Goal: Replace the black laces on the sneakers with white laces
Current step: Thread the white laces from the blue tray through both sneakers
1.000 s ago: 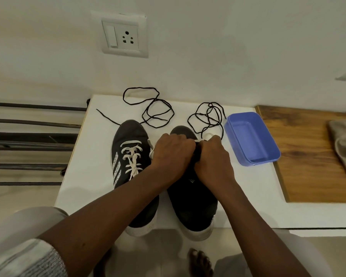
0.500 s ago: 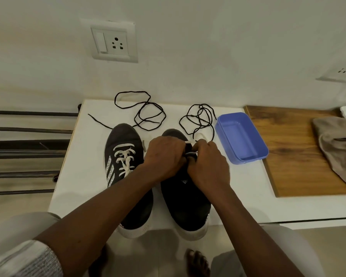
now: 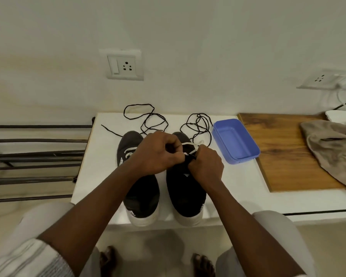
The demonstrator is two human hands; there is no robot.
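Two black sneakers stand side by side on the white table, toes toward the wall. The left sneaker carries white lacing, partly hidden under my left wrist. Over the lace area of the right sneaker, my left hand pinches the end of a white lace. My right hand grips the sneaker's upper edge beside it. Two loose black laces lie behind the shoes, one at the back left and one at the back right.
An empty blue plastic tray sits just right of the right sneaker. Further right lie a wooden board and a beige cloth. Wall sockets are on the wall; a metal rack stands left. My bare feet show below the table edge.
My hands have shifted slightly on the right sneaker, and a loop of white lace now shows above my fingers. The camera view tilted, bringing more wall and my feet into sight.
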